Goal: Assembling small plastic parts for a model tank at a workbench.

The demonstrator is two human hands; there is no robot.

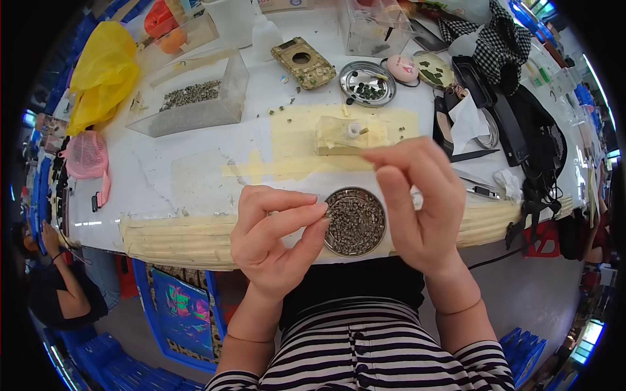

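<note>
My left hand [277, 234] pinches a tiny piece between thumb and fingertips, at the left rim of a round dish [355, 225] full of small dark metal-looking parts. The piece is too small to name. To the right of the dish, my right hand [420, 202] is raised with fingers curled and the thumb close to the forefinger; whatever they hold, if anything, is hidden. Just beyond its fingertips sits a block wrapped in cream tape [336, 146]. On that block stands a small whitish cup [354, 130], with a short brown stick tip [364, 131] beside it.
A clear tray of small parts [189, 98] stands at the far left, near a yellow bag [104, 72]. Farther back are a camouflage-patterned box [303, 62] and a metal dish of dark green bits [367, 85]. Tools and a knife [479, 189] lie to the right.
</note>
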